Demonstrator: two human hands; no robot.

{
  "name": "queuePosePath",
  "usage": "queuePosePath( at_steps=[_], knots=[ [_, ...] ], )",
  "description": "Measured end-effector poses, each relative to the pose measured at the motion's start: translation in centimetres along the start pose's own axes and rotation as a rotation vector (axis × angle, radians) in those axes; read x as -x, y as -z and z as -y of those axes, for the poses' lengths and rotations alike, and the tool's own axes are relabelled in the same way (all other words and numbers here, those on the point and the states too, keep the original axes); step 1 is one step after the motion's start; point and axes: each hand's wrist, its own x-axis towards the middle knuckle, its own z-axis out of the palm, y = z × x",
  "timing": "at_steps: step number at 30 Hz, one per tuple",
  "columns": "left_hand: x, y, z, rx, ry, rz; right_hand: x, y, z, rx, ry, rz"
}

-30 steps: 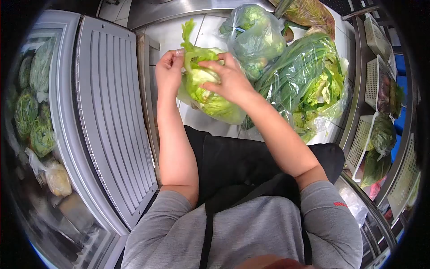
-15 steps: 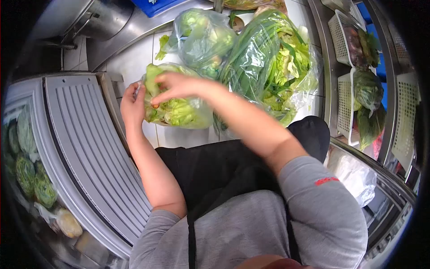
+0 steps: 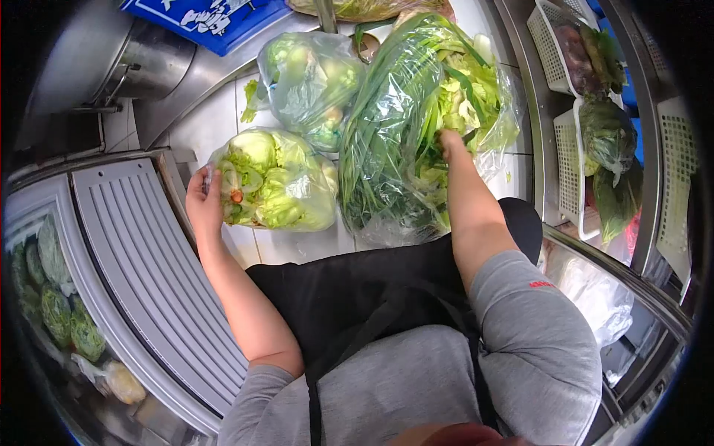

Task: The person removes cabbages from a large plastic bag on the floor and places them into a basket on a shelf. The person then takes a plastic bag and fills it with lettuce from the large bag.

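Note:
My left hand [image 3: 204,195] pinches the rim of a clear plastic bag [image 3: 316,197] at its left side. Inside that bag are pale green lettuce heads [image 3: 256,149] and loose leaves. My right hand [image 3: 451,143] reaches down into the large open bag on the right, its fingers closed among leafy greens [image 3: 435,160] and partly hidden by them. This bag holds long dark green leaves [image 3: 387,111] and yellow-green lettuce leaves [image 3: 461,93]. Behind the lettuce bag sits another plastic bag [image 3: 316,82] with round green vegetables.
A ridged grey panel [image 3: 160,282] and a glass-fronted case [image 3: 56,297] lie to my left. White baskets [image 3: 569,171] of vegetables stand on a metal rack at right. A blue crate [image 3: 216,22] and steel pot [image 3: 156,59] are behind. Loose leaves [image 3: 253,100] lie on the tiles.
My right hand has left the lettuce bag and moved right into the large bag of greens. My left hand still holds the lettuce bag's rim. The view has shifted slightly.

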Motion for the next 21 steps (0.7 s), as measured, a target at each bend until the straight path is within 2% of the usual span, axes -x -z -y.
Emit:
queuePosePath(
  at_steps=[1,3,4,6,9,11,12,14,16,18,20,21],
  knots=[
    [0.0,0.0,0.0,-0.005,0.002,0.004,-0.3,-0.1,0.1,0.024,-0.008,0.019],
    [0.2,-0.2,0.2,0.037,-0.011,0.008,-1.9,-0.1,-0.4,-0.235,-0.056,0.057],
    [0.2,-0.2,0.3,0.083,-0.019,0.011,-2.6,0.1,-0.7,-0.239,-0.060,0.059],
    [0.4,-0.2,-0.3,0.061,0.000,0.023,-2.1,0.9,-0.2,-0.375,-0.049,0.240],
    [0.6,-0.5,-0.5,0.021,0.012,0.009,-3.2,-0.7,1.4,-0.100,-0.099,0.204],
    [0.7,-0.4,-0.5,-0.003,0.006,-0.014,-3.4,-0.7,1.9,-0.011,-0.168,0.327],
    [0.7,-0.4,-0.5,0.010,0.004,0.004,-4.6,-0.8,0.8,-0.011,-0.174,0.328],
    [0.7,-0.5,-0.7,0.022,0.002,0.019,-6.2,-1.5,-0.4,0.028,-0.014,0.232],
    [1.0,-0.3,-0.8,0.028,0.033,0.019,-7.2,-1.3,-0.6,0.025,-0.033,0.268],
    [1.2,-0.3,-0.9,0.060,0.031,0.017,-5.7,-1.1,0.3,0.022,-0.050,0.297],
    [1.0,-0.2,-0.3,0.061,0.029,-0.012,-1.5,-1.3,2.0,0.041,-0.029,0.150],
    [1.2,0.4,0.0,0.059,0.037,-0.028,-1.3,-2.1,2.2,0.051,-0.025,0.163]
  ],
)
